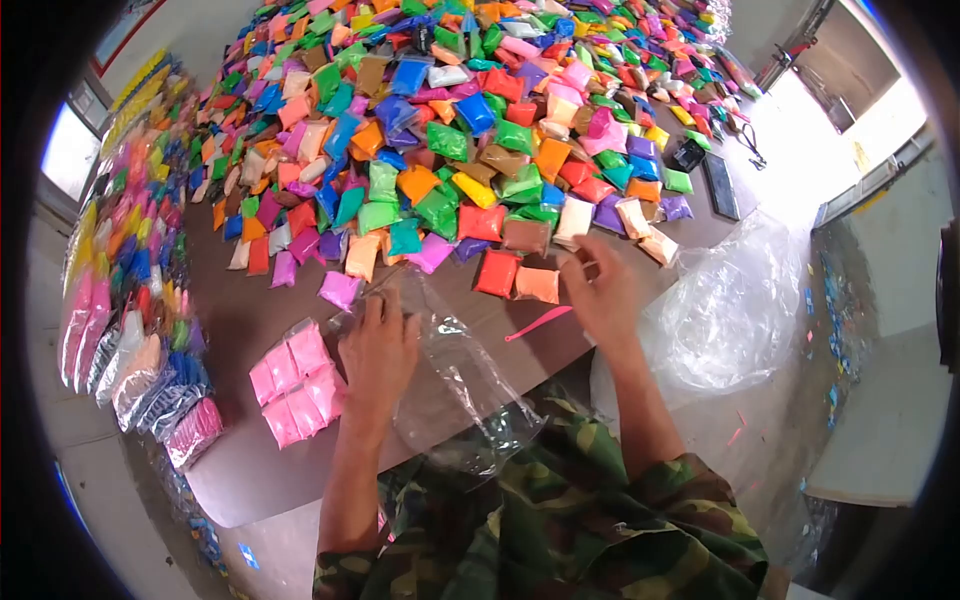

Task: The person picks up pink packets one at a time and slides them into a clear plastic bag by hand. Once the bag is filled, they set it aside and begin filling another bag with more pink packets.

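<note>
My left hand [380, 345] lies at the top of an empty clear plastic bag [455, 370], its fingers bent and partly over the bag's edge; what they grip is hard to make out. My right hand [600, 290] is raised with fingers curved and apart, just right of an orange packet [537, 285]. A red packet [497, 272] sits beside that one. Below them lies a pink plastic strip [540, 323]. Left of my left hand is a group of pink packets [298, 383] in clear wrap. A peach packet [573, 220] touches the pile above my right hand.
A large pile of coloured packets [450, 140] covers the back of the brown table [235, 485]. Filled bags [140, 300] line the left edge. Crumpled clear plastic [725, 310] hangs at the right edge, near a dark phone-like object [720, 187] and a black item [688, 154].
</note>
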Available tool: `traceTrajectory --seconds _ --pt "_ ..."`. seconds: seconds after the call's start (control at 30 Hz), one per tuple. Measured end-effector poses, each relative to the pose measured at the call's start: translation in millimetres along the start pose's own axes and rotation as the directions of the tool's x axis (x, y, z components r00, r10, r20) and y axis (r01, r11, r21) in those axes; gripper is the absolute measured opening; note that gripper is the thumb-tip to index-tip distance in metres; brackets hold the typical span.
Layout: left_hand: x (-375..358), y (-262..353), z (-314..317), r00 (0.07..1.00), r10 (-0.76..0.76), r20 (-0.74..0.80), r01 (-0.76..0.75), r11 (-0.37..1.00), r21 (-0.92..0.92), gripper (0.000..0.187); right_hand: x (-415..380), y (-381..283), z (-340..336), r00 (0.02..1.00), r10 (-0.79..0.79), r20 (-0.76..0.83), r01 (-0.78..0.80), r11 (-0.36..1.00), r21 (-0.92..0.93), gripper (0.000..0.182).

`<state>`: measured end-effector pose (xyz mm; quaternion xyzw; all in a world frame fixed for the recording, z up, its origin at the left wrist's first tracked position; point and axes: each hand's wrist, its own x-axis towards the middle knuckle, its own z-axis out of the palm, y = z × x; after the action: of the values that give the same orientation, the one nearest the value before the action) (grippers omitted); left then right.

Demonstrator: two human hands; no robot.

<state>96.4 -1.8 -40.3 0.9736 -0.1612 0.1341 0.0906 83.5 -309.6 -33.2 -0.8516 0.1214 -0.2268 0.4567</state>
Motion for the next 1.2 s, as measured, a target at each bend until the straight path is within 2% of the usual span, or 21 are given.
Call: traceTrajectory --seconds 0.03,0.13,0.2,0.3,0.43,0.47,0.57,0.6,0.73,0.83,0.93,1.03,1.2 --pt "-2 3 -6 1.0 -0.003 0.019 0.003 1.0 -0.005 0.05 -9 4 2 0.999 -0.031 0.018 0.031 1.0 0.0 0.033" --pt "-7 6 -15 0.999 0.031 0.033 -0.03 0.999 -0.02 0.045 -36 -4 -3 0.999 0.002 0.052 -0.006 0.997 0.081 0.028" --pt "-9 3 -12 0.998 0.057 0.007 -0.057 0.998 -0.031 0.039 -44 -5 -10 0.998 -0.029 0.052 0.025 0.996 0.081 0.026" --pt "-8 0 -9 0.995 0.087 0.049 -0.086 0.996 -0.02 0.039 -53 -9 -16 0.994 -0.037 0.101 0.029 0.996 0.079 0.027" --pt "-5 3 1 0.997 0.07 0.043 -0.069 0.997 -0.03 0.04 -67 -51 -17 0.934 -0.114 0.339 0.058 0.984 0.171 0.032" --pt "-3 4 1 0.997 0.062 0.05 -0.06 0.997 -0.045 0.04 -70 -58 -15 0.885 -0.159 0.438 0.12 0.986 0.115 0.042" --pt "-2 -1 5 0.996 0.084 -0.009 -0.084 0.996 -0.022 0.043 -80 -82 -5 0.807 -0.322 0.495 0.354 0.935 0.031 0.055" --pt "-2 -3 7 0.994 0.1 -0.044 -0.1 0.995 -0.001 0.045 -82 -81 -1 0.795 -0.313 0.52 0.35 0.936 0.029 0.064" --pt "-4 -2 14 0.999 0.054 0.008 -0.054 0.999 -0.007 0.051 -92 -79 5 0.794 -0.272 0.544 0.324 0.946 0.0 0.065" --pt "-5 -4 16 0.998 0.063 -0.009 -0.063 0.997 -0.032 0.051 -99 -69 8 0.809 -0.158 0.566 0.206 0.978 -0.023 0.056" --pt "-7 -4 13 0.998 0.058 -0.003 -0.058 0.997 -0.056 0.05 -102 -62 9 0.826 -0.024 0.563 0.013 1.0 0.025 0.047" --pt "-10 -5 17 0.998 0.055 -0.027 -0.056 0.997 -0.055 0.051 -104 -56 6 0.791 0.055 0.609 -0.128 0.989 0.077 0.043" --pt "-10 -4 21 0.999 0.024 -0.042 -0.027 0.997 -0.072 0.051 -110 -66 -9 0.769 0.017 0.639 -0.004 1.0 -0.022 0.04"
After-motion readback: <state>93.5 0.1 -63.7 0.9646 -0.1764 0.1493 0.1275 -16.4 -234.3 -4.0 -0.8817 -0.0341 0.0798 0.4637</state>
